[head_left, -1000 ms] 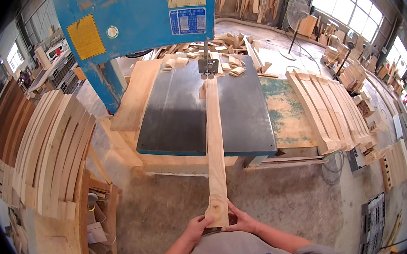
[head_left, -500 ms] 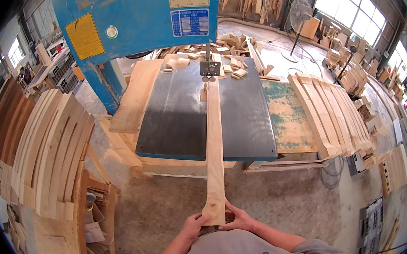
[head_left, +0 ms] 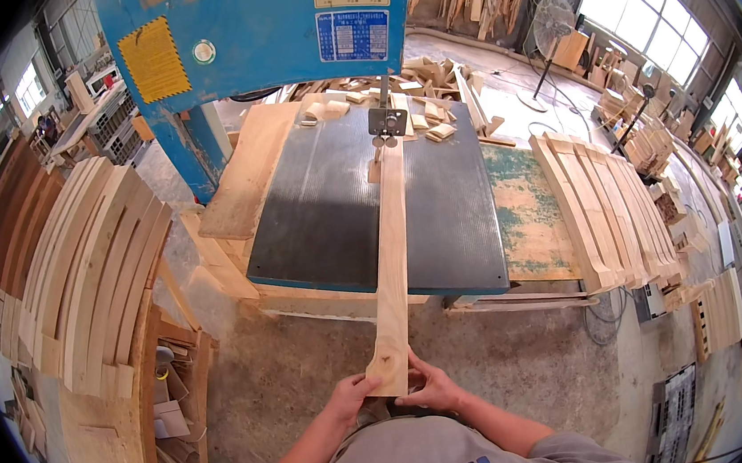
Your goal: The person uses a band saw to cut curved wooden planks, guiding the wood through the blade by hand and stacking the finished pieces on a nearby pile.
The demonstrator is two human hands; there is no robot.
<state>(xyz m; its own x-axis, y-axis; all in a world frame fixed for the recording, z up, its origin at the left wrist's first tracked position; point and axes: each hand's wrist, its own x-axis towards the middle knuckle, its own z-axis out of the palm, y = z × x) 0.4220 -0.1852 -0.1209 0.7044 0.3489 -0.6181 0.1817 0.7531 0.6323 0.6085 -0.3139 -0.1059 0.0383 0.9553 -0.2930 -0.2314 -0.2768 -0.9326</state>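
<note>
A long pale wooden board (head_left: pixel 392 256) lies along the dark table (head_left: pixel 312 219) of a blue bandsaw (head_left: pixel 263 36). Its far end reaches the blade guide (head_left: pixel 388 123); its wider near end, marked by a knot, juts past the table's front edge toward me. My left hand (head_left: pixel 351 396) grips the left side of that end, thumb on top. At the right side, my right hand (head_left: pixel 431 388) holds the same end, with some fingers hidden beneath the wood.
Curved boards (head_left: pixel 89 276) are stacked on a bench at the left. Shaped wooden pieces (head_left: pixel 606 209) lie in a row at the right of the saw table. Offcuts (head_left: pixel 436 118) are piled behind the blade. A standing fan (head_left: pixel 554 31) is at the far right.
Both hands and the board have moved slightly forward, away from my body and toward the saw blade. The grip looks the same.
</note>
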